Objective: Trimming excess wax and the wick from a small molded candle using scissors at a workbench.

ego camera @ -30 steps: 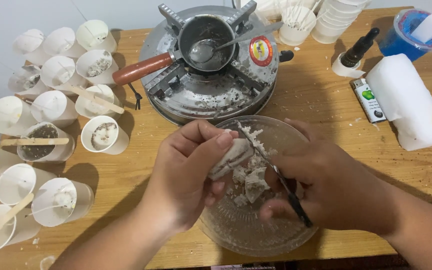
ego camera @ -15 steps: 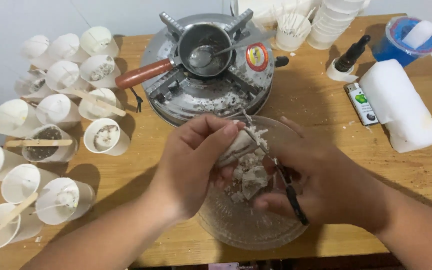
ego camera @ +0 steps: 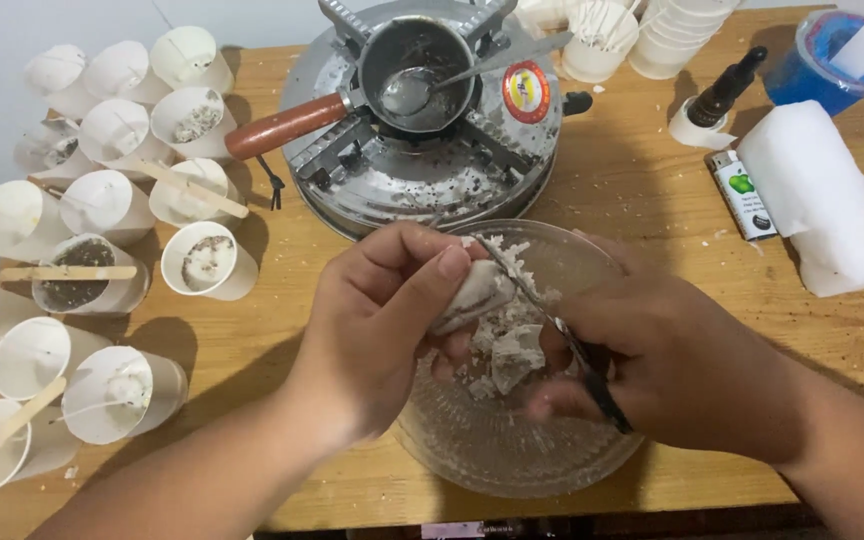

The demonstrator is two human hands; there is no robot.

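Over the clear glass bowl point(ego camera: 512, 440) at the near edge, our left hand point(ego camera: 377, 325) pinched a pale waxy lump point(ego camera: 472, 297) while our right hand point(ego camera: 677, 365) gripped a thin black-handled blade point(ego camera: 552, 325). We judged shaving underway; next, a steady downward stroke.

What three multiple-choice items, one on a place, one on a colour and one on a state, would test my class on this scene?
1. Where does the spoon lie?
A. In the small pot
B. In the glass bowl
C. On the white block

2. What colour is the pot handle?
A. Blue
B. Reddish-brown
C. Green

3. What is the left hand doing?
A. Resting flat
B. Gripping a pale chunk
C. Lifting a cup

Key: 1 A, its scoop rests inside the pot; 2 B, the handle shows reddish-brown; 3 B, fingers wrap the chunk above the bowl, beside the knife.
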